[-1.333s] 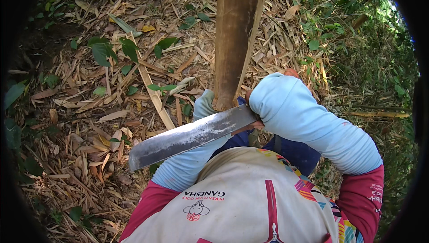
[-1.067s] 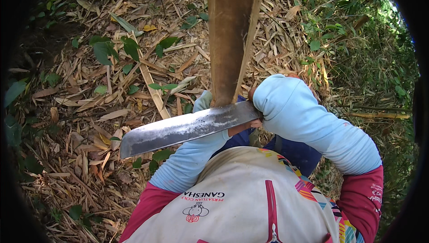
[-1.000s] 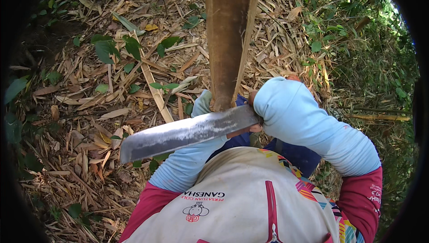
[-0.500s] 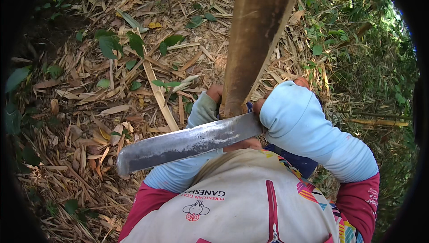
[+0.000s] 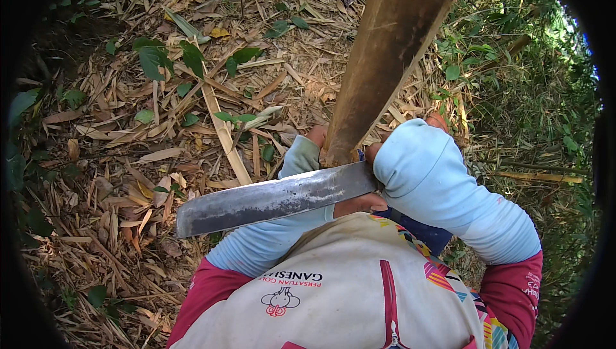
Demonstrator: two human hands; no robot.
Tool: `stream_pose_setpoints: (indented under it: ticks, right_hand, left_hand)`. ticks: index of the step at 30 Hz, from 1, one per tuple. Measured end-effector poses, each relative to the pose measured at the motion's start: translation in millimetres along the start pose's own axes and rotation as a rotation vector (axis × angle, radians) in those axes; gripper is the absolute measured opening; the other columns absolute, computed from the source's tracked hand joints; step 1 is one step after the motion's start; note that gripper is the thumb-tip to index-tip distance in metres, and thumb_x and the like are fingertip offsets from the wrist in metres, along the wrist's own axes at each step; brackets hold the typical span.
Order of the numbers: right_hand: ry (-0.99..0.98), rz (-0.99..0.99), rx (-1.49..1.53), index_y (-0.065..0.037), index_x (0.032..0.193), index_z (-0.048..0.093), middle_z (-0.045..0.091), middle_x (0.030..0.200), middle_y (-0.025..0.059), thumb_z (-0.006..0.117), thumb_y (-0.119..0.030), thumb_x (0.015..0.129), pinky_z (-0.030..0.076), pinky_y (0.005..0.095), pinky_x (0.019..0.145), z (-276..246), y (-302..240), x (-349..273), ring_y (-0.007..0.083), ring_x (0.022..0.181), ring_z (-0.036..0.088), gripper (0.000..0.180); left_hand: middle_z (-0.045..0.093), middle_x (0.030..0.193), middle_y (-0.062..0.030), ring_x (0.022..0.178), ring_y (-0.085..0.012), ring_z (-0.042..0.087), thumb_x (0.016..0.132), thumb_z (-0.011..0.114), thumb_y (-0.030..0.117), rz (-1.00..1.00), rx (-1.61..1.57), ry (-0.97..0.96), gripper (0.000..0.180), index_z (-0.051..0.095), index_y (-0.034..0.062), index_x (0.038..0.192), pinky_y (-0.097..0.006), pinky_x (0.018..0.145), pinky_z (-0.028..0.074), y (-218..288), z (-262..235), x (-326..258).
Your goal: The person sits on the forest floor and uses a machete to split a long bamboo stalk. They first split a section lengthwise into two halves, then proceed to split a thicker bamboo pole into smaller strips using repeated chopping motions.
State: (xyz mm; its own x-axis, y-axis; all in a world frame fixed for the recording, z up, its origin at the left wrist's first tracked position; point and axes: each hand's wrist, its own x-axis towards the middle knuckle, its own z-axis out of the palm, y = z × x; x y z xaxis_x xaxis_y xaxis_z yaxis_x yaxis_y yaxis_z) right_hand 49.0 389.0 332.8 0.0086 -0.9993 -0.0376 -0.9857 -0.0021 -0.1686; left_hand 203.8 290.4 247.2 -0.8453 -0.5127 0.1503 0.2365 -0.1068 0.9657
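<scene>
A machete (image 5: 276, 201) lies crosswise close before me, its worn steel blade reaching left. My right hand (image 5: 410, 150), its back covered by the light-blue sleeve, is closed at the blade's right end; the handle is hidden. Just beyond the blade, a long brown piece of bamboo (image 5: 385, 60) stretches away from me and up out of view, widening with distance. Its near end sits between my hands. My left hand (image 5: 359, 204) is closed at that end, partly behind the blade, with fingers along the bamboo's left edge. Blade and bamboo end overlap in view; I cannot tell whether they touch.
Dry leaves and husks (image 5: 154, 156) cover the ground. A pale split strip (image 5: 224, 134) lies at left of centre, with green leafy sprigs (image 5: 154, 59) around it. Dense grass and undergrowth (image 5: 539, 118) stand on the right, where a yellowish stick (image 5: 545, 177) lies.
The bamboo's far part has swung to the right, and its near end has shifted slightly right with my left hand. The blade tip has risen a little and moved slightly right.
</scene>
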Motion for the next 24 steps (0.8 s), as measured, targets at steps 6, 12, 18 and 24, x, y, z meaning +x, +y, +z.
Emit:
stream_pose_setpoints:
  ticks: [6,12,18,24]
  right_hand:
    - [-0.026,0.032,-0.008,-0.012,0.083,0.068,0.059,0.065,0.0111,0.069,-0.026,0.072,0.045,0.0529,0.076,-2.6,-0.9,1.2,0.0337,0.071,0.064,0.017]
    - [-0.050,0.085,-0.042,-0.010,0.082,0.066,0.059,0.066,0.0119,0.075,-0.026,0.067,0.048,0.0484,0.067,1.6,4.6,3.3,0.0346,0.072,0.064,0.024]
    - [0.030,0.098,0.036,-0.009,0.085,0.066,0.060,0.069,0.0128,0.080,-0.020,0.062,0.049,0.0465,0.065,9.8,12.6,-2.2,0.0355,0.074,0.063,0.029]
    - [0.056,0.188,0.157,-0.007,0.090,0.067,0.063,0.073,0.0148,0.080,-0.011,0.067,0.051,0.0425,0.066,13.9,12.6,-7.2,0.0348,0.074,0.064,0.026]
  left_hand:
    - [0.063,0.117,-0.0116,0.108,-0.0185,0.063,0.068,0.092,0.011,0.100,-0.026,-0.059,0.089,0.035,0.0027,0.135,-0.036,0.093,0.055,-11.7,0.3,0.1]
    - [0.061,0.119,-0.0108,0.108,-0.0221,0.064,0.084,0.079,0.011,0.027,-0.089,-0.178,0.064,0.040,0.0043,0.134,-0.041,0.094,0.056,-19.5,-5.7,12.8]
    - [0.061,0.115,-0.0104,0.102,-0.0222,0.065,0.092,0.068,0.025,-0.309,-0.806,-0.077,0.044,0.049,0.0062,0.127,-0.039,0.088,0.058,-11.9,-10.1,15.5]
    - [0.061,0.110,-0.0116,0.093,-0.0239,0.065,0.096,0.055,0.050,-0.221,-0.633,0.097,0.051,0.051,0.0079,0.123,-0.038,0.082,0.056,-50.3,-33.3,25.4]
